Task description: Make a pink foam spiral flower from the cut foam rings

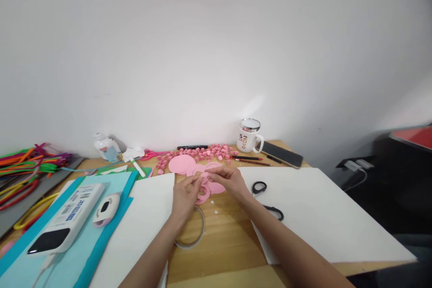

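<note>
light: bright, even | shadows: soft | glare: wall (216, 54) above mug (249, 135) | edges: bent

Pink ring (206, 191) — partly behind hands (205, 186)

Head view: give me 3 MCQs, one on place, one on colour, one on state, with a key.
1. Where do the scissors lie?
A. under the person's right forearm, on the white sheet
B. on the blue sheet
C. inside the mug

2. What colour are the paper cutouts at the hands?
A. green
B. pink
C. white

3. What are both hands doing?
A. resting flat
B. pinching pink paper
C. holding the mug

Key: 1 A, black handles show beside that arm. 2 B, pink discs and rings. 3 B, left hand and right hand meet on the paper.
</note>
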{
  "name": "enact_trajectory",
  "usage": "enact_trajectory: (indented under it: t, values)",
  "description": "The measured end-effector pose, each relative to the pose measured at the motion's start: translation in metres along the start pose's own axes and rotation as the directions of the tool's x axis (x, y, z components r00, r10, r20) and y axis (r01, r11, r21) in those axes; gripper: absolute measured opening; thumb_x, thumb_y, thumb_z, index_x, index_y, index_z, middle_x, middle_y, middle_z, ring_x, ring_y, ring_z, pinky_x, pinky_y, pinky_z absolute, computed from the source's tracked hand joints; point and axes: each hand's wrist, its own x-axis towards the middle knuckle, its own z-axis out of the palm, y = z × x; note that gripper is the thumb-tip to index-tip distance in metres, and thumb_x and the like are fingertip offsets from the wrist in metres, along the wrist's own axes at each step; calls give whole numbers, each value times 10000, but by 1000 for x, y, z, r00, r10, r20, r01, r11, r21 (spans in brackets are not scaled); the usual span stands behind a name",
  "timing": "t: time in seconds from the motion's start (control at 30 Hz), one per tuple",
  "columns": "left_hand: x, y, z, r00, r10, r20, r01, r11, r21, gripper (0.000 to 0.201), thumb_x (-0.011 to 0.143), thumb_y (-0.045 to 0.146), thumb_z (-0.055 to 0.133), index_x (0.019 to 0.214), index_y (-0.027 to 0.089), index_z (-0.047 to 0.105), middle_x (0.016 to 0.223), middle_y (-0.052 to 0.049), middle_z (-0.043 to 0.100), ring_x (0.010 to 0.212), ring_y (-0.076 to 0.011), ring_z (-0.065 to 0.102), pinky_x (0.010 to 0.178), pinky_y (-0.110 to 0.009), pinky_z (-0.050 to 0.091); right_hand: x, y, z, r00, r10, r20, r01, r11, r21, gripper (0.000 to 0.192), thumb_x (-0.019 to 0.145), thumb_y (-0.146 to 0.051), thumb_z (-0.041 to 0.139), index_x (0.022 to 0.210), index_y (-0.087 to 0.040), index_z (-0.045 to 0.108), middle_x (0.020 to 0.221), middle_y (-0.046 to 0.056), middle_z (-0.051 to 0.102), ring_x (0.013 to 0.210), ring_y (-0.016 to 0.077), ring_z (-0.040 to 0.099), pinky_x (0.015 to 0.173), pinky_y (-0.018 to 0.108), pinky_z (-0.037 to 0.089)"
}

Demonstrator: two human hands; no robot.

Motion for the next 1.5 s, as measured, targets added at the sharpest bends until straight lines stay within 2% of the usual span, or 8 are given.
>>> enact_trajectory:
  t: [0.2, 0.4, 0.6, 0.77, 0.93, 1.2, 1.5]
  values:
    - [0, -3, 0, 1000, -18, 23, 17, 1000, 19, 243, 716, 358, 555, 769, 157, 682, 583, -7, 679, 558, -170, 625, 553, -255, 496, 1, 5, -2, 1000, -2, -17, 2, 999, 33, 176, 583, -271, 722, 736, -188, 696, 657, -2, 670, 608, 117, 597, 640, 270, 508]
    - [1, -5, 0, 999, 23, 36, -24, 999, 33, 207, 716, 335, 564, 740, 166, 680, 585, -5, 681, 598, -175, 632, 609, -263, 493, 0, 3, -2, 1000, 6, -11, -6, 999, 37, 148, 565, -259, 738, 664, -172, 672, 608, -12, 644, 545, 97, 568, 578, 237, 480]
    - [0, 0, 0, 1000, 23, 15, -24, 1000, 18, 209, 702, 337, 570, 725, 164, 686, 555, 4, 672, 551, -165, 623, 570, -254, 493, -3, -4, 1, 999, 19, -40, -18, 999, 29, 152, 551, -261, 743, 664, -178, 684, 624, -9, 653, 572, 114, 587, 616, 264, 498]
    - [0, 1, 0, 1000, 18, 7, -18, 1000, 12, 204, 707, 324, 568, 740, 157, 682, 563, 3, 676, 564, -165, 626, 604, -256, 496, -1, 1, -1, 1000, 9, -3, -9, 1000, 10, 190, 591, -289, 716, 748, -183, 698, 707, 14, 680, 637, 140, 616, 674, 304, 515]
    - [0, -2, 0, 999, 37, 37, -39, 999, 33, 212, 728, 330, 549, 742, 162, 678, 550, 8, 664, 557, -159, 616, 583, -248, 489, 0, 4, -2, 1000, 8, -2, -8, 999, 31, 193, 578, -290, 726, 727, -175, 684, 655, 3, 667, 602, 123, 602, 645, 284, 520]
    - [1, -4, -1, 997, 83, 6, -83, 991, 108, 231, 720, 352, 552, 748, 175, 697, 671, -18, 698, 660, -189, 633, 666, -295, 488, -2, 1, -1, 999, 35, -36, -32, 997, 63, 222, 539, -313, 747, 675, -161, 661, 633, 9, 651, 575, 124, 594, 621, 281, 517]
    - [1, -3, -1, 997, 73, -4, -73, 995, 75, 240, 724, 355, 549, 769, 170, 696, 658, -17, 697, 654, -185, 630, 677, -286, 486, -1, 0, -1, 999, 27, -44, -25, 999, 32, 240, 565, -337, 724, 742, -178, 693, 705, 25, 676, 649, 148, 619, 700, 319, 516]
